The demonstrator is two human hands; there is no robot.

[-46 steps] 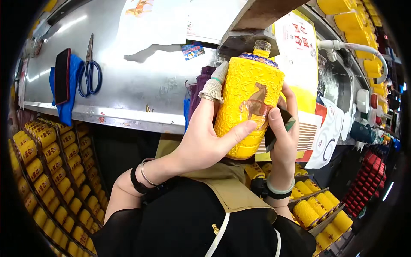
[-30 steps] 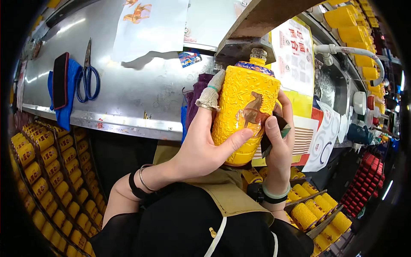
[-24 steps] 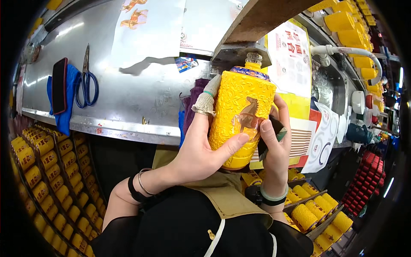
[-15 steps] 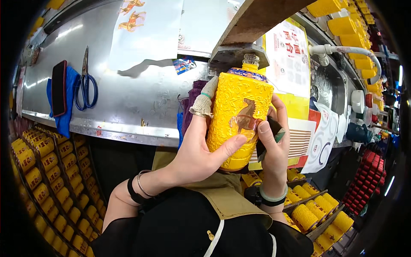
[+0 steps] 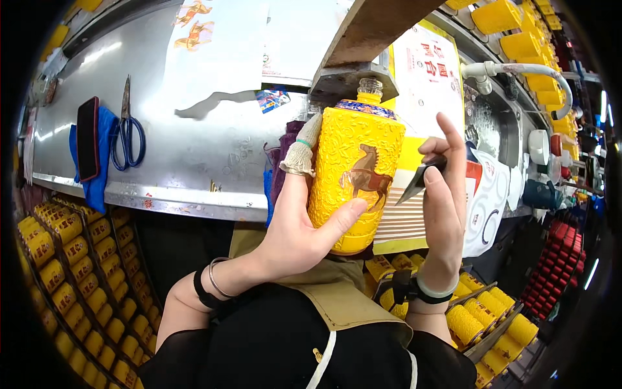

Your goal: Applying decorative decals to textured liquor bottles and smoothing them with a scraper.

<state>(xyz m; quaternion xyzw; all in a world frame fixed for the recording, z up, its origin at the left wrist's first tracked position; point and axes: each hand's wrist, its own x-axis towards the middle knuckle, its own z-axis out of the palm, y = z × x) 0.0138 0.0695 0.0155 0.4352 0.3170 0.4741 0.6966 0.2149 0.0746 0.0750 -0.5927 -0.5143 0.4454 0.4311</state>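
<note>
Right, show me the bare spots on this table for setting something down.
Widest: the metal table between the scissors and purple cloth, nearer than the horse-print sheet, flecked near its edge. Smaller: beyond the phone, left of the scissors. Crowded: around the yellow bottle, left hand and right hand, with printed sheets on the right.

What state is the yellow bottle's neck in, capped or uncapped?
Uncapped: the clear glass neck of the yellow bottle in the left hand shows bare, with no cap on it.
</note>
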